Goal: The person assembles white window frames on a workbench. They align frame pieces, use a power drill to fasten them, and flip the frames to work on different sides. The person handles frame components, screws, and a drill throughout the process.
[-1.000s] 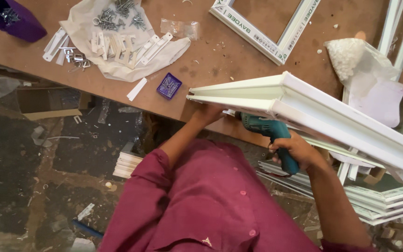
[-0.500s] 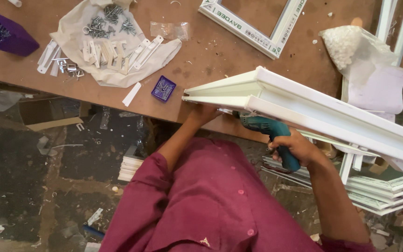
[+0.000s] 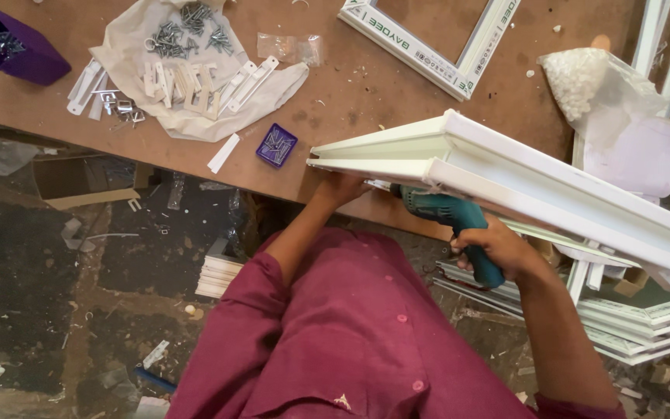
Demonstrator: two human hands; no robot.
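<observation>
A long white window-frame profile [image 3: 505, 178] juts out from the right over the brown workbench [image 3: 335, 85]. My left hand [image 3: 343, 188] grips its near end from below. My right hand [image 3: 498, 247] is closed on the handle of a teal power drill [image 3: 447, 213], whose nose points left under the profile toward my left hand. The drill tip is hidden behind the profile. My maroon sleeves fill the lower middle of the view.
On the bench lie a white cloth [image 3: 195, 85] with screws and white brackets, a small purple tray of screws [image 3: 276, 146], a purple box [image 3: 14, 48], a white window frame [image 3: 436, 39] and a bag of white bits [image 3: 599, 81]. Stacked white profiles [image 3: 645, 318] sit at right.
The view has shifted slightly, so the bench items sit a little higher and further left. Both hands keep the same hold on the profile and drill.
</observation>
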